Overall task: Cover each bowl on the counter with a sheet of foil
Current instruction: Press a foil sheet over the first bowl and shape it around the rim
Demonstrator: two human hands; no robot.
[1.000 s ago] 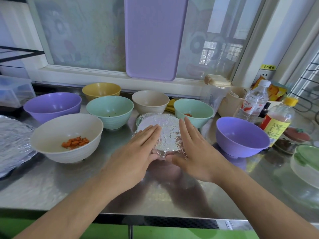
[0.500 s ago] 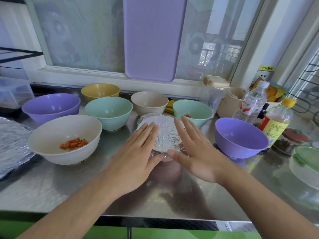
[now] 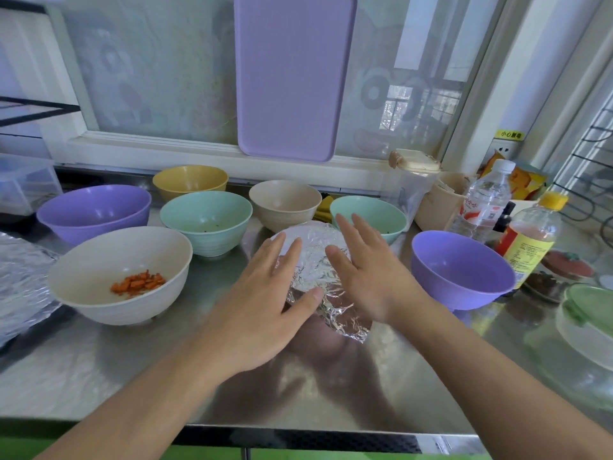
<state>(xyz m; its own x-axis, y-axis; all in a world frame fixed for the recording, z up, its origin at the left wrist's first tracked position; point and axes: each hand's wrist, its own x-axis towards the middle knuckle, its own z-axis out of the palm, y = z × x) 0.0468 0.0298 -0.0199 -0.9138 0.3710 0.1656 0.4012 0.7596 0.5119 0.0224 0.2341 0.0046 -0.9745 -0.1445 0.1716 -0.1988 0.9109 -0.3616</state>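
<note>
A bowl wrapped in crinkled foil [image 3: 318,260] stands at the middle of the steel counter [image 3: 99,370]. My left hand [image 3: 265,293] lies flat on its left side, fingers straight, thumb on the foil's near edge. My right hand [image 3: 368,263] hovers with spread, straight fingers over its right side; I cannot tell if it touches. Around it stand uncovered bowls: a white bowl [image 3: 99,293] with orange pieces, two mint bowls [image 3: 205,224] [image 3: 381,214], two purple bowls [image 3: 96,210] [image 3: 461,270], a yellow bowl [image 3: 189,180] and a beige bowl [image 3: 285,200].
More foil [image 3: 20,280] lies at the left edge. Two bottles [image 3: 484,204] [image 3: 530,237], a clear canister [image 3: 411,184] and lidded containers [image 3: 587,313] crowd the right. A purple board [image 3: 292,78] leans on the window behind.
Both hands have lifted and slid back along the foil-covered bowl; the right hand has come off the near edge and spread its fingers. The foil's near flap now shows.
</note>
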